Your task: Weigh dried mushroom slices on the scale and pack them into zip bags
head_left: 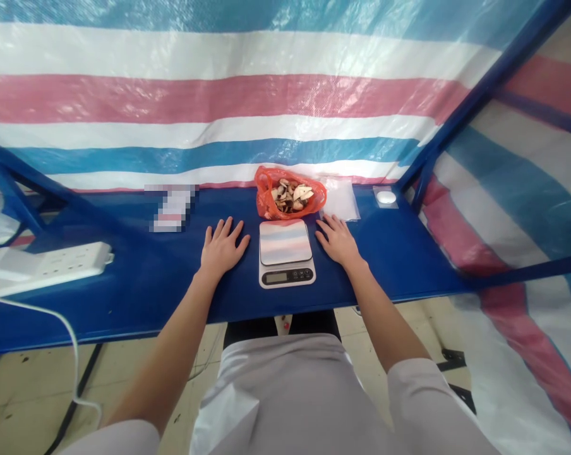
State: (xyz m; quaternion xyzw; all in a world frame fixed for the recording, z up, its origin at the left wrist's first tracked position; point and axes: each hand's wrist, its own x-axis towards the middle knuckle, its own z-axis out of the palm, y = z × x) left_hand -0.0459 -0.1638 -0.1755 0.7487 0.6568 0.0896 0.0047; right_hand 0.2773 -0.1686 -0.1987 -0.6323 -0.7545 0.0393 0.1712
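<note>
My left hand point(222, 248) lies flat on the blue table, fingers spread, to the left of a digital kitchen scale point(285, 246). On the scale's other side rests my right hand point(337, 240), also flat and holding nothing, its fingertips close to some clear plastic bags point(340, 199). The scale has a shiny square plate with nothing on it, and its small display shows no readable figures. Just behind it sits an open red plastic bag point(265, 197) full of dried brown and cream slices point(292, 196), perhaps mushrooms.
A white power strip point(72, 262) with a cable lies at the table's left. Toward the back left is a blurred-out paper point(174, 208). A white round item in a small clear bag point(386, 197) lies at the back right. Blue metal posts and striped plastic sheeting point(219, 95) enclose the table point(143, 278).
</note>
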